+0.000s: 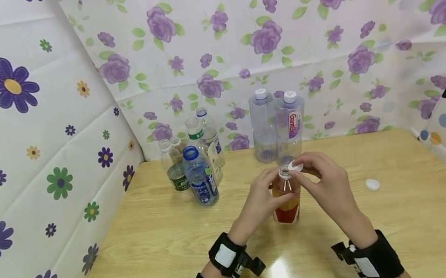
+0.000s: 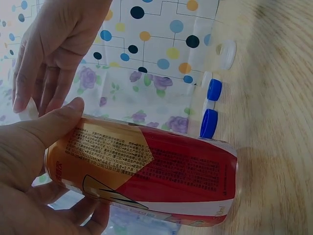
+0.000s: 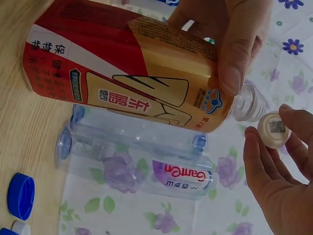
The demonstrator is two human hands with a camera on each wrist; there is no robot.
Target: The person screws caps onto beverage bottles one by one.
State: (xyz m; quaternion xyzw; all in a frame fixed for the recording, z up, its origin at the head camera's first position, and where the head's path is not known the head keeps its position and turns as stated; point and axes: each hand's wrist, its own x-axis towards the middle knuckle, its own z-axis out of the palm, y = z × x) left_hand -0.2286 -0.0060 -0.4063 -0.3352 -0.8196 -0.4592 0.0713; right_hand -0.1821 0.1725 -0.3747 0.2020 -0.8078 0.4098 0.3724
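Upright on the table stands a clear-necked bottle (image 1: 288,214) with a red and gold label, its mouth uncovered. My left hand (image 1: 262,196) grips it around the upper label, thumb on the near side. Between thumb and fingertips my right hand (image 1: 333,188) pinches a white cap (image 1: 295,166) beside the bottle's mouth. In the right wrist view the cap (image 3: 274,129) shows a small square code on its face, apart from the threaded neck (image 3: 249,103).
Left of my hands stand several uncapped bottles, a blue one (image 1: 200,179) in front. Behind are two clear capped bottles (image 1: 263,126) (image 1: 289,125). A loose white cap (image 1: 373,184) lies at right; blue caps (image 2: 209,123) (image 2: 214,89) show in the left wrist view. Patterned cloth (image 1: 214,41) surrounds the table.
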